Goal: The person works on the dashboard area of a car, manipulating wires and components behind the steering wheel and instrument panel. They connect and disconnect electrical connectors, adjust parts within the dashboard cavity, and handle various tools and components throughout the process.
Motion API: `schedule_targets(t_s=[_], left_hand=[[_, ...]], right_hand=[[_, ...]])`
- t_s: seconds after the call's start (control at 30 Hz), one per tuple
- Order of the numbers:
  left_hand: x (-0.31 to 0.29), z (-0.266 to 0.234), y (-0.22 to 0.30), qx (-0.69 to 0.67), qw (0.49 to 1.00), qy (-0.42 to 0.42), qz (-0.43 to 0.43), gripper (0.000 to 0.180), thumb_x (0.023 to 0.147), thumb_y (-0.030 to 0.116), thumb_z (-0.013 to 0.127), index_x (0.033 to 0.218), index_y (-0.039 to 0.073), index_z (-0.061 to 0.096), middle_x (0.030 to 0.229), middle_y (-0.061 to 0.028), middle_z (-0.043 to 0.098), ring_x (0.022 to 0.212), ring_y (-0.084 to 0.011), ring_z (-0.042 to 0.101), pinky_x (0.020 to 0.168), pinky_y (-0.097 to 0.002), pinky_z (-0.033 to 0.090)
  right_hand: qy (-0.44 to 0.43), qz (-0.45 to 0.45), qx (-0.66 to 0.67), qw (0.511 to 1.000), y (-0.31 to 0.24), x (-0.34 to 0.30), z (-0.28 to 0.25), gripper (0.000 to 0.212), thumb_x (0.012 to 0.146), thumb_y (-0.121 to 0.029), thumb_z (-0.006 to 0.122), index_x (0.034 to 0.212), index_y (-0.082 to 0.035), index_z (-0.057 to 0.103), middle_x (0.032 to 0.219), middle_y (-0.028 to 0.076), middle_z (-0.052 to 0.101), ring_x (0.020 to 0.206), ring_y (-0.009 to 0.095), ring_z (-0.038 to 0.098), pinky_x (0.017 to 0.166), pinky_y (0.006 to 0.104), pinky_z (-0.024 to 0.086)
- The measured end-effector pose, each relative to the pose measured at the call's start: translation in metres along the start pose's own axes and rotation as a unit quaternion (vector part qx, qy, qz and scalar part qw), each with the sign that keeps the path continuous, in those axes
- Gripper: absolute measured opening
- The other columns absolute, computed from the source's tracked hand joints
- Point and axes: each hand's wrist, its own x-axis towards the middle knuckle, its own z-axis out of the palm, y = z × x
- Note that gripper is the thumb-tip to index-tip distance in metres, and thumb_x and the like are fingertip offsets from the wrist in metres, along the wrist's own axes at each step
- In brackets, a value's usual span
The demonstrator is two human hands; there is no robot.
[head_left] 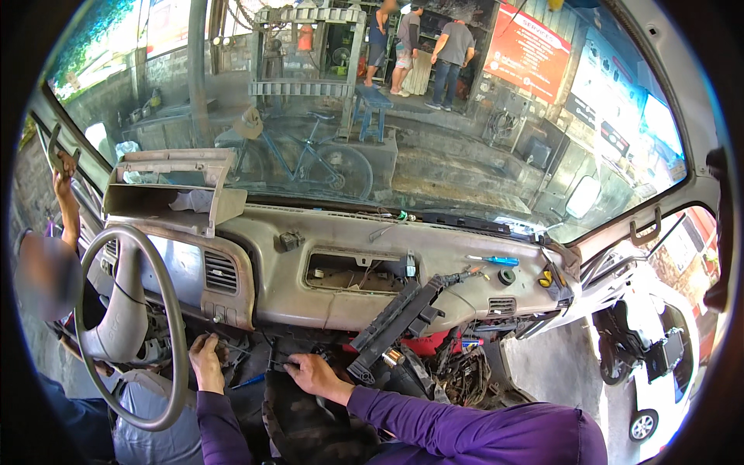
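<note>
I am inside a vehicle cab with its dashboard partly taken apart. My left hand is closed below the dash, just right of the steering wheel; what it holds, if anything, is too small to make out. To its right, my right hand has its fingers pinched near thin dark cables or rods under the dash. I cannot tell what lies between those fingertips. A blue-handled tool lies between the two hands. Beyond my right hand, a long black plastic housing leans against the dash.
A blue screwdriver, a black ring and a yellow-black tool lie on the dash top. A loose dash panel rests at the left. A wiring bundle hangs low. Another person's arm reaches up outside the left door.
</note>
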Motion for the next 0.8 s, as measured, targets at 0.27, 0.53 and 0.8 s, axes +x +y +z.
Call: schedule_targets(t_s=[0.27,0.53,0.8], left_hand=[[0.004,-0.011,-0.003,0.18,0.979,-0.04,0.089,0.016,0.096,0.019,0.069,0.094,0.004,0.064,0.072,-0.0034,0.062,0.055,-0.0141,0.06,0.051,-0.028,0.048],[-0.027,-0.032,0.015,0.189,0.969,-0.113,-0.108,0.04,0.096,0.041,0.075,0.112,0.005,0.067,0.092,-0.0029,0.067,0.077,-0.0118,0.062,0.067,-0.0292,0.05],[-0.073,-0.086,0.026,0.671,0.728,-0.132,0.047,0.051,0.088,0.04,0.074,0.117,-0.002,0.07,0.114,-0.0269,0.071,0.112,-0.0447,0.066,0.094,-0.0512,0.052]], right_hand=[[-0.028,0.022,0.014,0.999,-0.007,0.005,-0.019,0.027,0.093,-0.024,0.067,0.101,0.001,0.072,0.098,0.028,0.071,0.096,0.048,0.067,0.081,0.0515,0.054],[0.016,0.04,0.082,0.996,-0.014,0.008,-0.019,0.034,0.096,-0.031,0.067,0.09,0.002,0.071,0.083,0.021,0.072,0.078,0.035,0.07,0.072,0.0434,0.054],[0.078,0.325,0.421,0.843,-0.003,0.014,0.008,0.012,0.098,-0.018,0.07,0.099,-0.006,0.07,0.078,0.003,0.067,0.059,0.012,0.06,0.055,0.0266,0.044]])
